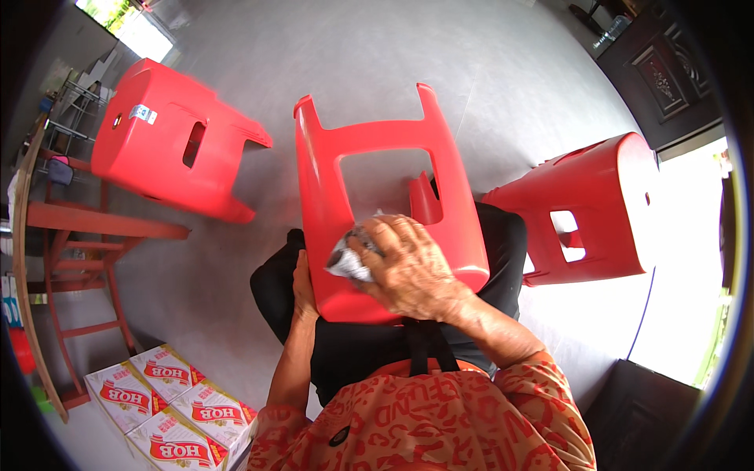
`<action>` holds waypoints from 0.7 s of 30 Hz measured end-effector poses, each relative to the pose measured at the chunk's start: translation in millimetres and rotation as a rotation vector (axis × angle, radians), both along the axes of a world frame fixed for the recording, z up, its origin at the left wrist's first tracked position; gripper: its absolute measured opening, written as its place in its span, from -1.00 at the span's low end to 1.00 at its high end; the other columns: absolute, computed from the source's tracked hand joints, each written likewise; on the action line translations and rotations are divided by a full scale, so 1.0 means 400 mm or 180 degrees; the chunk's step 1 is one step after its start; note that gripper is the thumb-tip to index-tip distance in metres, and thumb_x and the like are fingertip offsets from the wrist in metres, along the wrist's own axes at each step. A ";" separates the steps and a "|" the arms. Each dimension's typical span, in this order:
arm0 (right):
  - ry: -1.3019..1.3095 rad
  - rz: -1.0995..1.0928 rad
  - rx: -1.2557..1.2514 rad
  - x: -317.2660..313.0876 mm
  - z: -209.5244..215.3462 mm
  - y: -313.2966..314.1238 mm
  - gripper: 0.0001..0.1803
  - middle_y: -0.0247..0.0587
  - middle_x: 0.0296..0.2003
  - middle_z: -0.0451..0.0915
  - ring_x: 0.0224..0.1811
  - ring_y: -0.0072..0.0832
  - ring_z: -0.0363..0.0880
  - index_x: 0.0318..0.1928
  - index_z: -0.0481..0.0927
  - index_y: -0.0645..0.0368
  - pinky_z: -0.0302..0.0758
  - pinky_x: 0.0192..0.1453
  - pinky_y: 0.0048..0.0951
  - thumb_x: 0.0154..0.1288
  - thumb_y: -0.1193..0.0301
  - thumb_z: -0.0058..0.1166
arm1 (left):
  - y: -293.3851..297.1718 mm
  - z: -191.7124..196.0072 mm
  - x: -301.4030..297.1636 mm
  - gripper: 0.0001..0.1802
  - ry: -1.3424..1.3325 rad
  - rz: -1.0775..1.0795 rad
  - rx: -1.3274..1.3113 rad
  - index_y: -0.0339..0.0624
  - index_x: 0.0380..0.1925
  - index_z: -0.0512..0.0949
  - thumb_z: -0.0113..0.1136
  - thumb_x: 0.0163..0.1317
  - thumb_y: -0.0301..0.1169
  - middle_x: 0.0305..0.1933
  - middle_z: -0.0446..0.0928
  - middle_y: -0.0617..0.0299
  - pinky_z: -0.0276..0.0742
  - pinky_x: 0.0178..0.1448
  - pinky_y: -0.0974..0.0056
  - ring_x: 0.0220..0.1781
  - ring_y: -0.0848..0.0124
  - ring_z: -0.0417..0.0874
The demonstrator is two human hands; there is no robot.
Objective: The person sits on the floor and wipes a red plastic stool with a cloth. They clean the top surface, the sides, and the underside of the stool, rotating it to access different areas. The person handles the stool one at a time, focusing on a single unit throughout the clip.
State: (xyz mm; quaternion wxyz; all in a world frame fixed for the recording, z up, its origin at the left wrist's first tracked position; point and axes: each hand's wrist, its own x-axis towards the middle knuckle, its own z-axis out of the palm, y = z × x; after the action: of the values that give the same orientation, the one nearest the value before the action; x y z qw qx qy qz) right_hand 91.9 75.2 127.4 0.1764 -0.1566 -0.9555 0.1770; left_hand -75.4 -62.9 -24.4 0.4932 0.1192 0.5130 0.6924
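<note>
- The right hand is closed around a crumpled grey-and-white cloth, fingers curled over it, and presses it against the side of the red plastic stool.
- The cloth sits on the stool's lower left part, near the seat edge; dark patches show on it, though what they are cannot be told from this view.
- The red plastic stool lies tipped on the person's lap, seat toward the body and legs pointing away, with a rectangular opening visible in its upper face.
- The left hand is laid flat against the stool's left edge, fingers together and pointing up along the plastic; its grip on the far side is probably hidden by the stool.
- The person wears dark trousers and an orange patterned top.
- A 2nd red stool lies on its side on the grey floor, up and to the left, well apart from the lap.
- A 3rd red stool lies on its side to the right, near the person's knee.
- A red wooden frame stands at the left edge.
- 4 white-and-red cartons are packed together on the floor at lower left.
- A dark door shows at upper right.
</note>
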 end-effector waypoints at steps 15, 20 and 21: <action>0.0225 -0.1000 -0.1314 0.291 -0.059 0.090 -0.50 0.09 0.21 0.34 0.31 0.07 0.25 0.18 0.53 0.02 0.28 0.35 -0.05 0.17 0.47 0.07 | 0.040 0.082 0.019 -0.33 0.0991 -0.0255 -0.0488 -0.30 -0.13 0.55 -0.40 0.50 0.06 -0.34 0.54 0.32 0.42 -0.18 0.39 -0.31 0.55 0.49; 0.0311 -0.0541 -0.1005 0.277 -0.052 0.098 -0.47 0.09 0.21 0.37 0.30 0.09 0.29 0.18 0.54 0.07 0.30 0.33 -0.01 0.12 0.45 0.14 | 0.041 0.091 0.024 -0.29 0.0951 -0.0179 -0.0960 -0.30 -0.30 0.58 -0.33 0.46 0.14 -0.50 0.44 0.39 0.32 -0.30 0.37 -0.41 0.58 0.38; 0.0205 -0.0484 -0.0861 0.257 -0.033 0.092 -0.45 0.03 0.19 0.41 0.30 0.08 0.31 0.17 0.55 0.04 0.32 0.32 -0.01 0.08 0.45 0.17 | 0.047 0.100 0.030 -0.29 0.0904 -0.0171 -0.0923 -0.30 -0.32 0.58 -0.32 0.46 0.15 -0.51 0.43 0.39 0.31 -0.30 0.37 -0.42 0.59 0.37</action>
State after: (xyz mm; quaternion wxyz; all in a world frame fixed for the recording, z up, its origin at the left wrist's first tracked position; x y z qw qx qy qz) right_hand 194.6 111.9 114.3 0.1972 -0.2452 -0.9022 0.2952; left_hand -63.4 -44.2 15.6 0.4462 0.1569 0.6684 0.5741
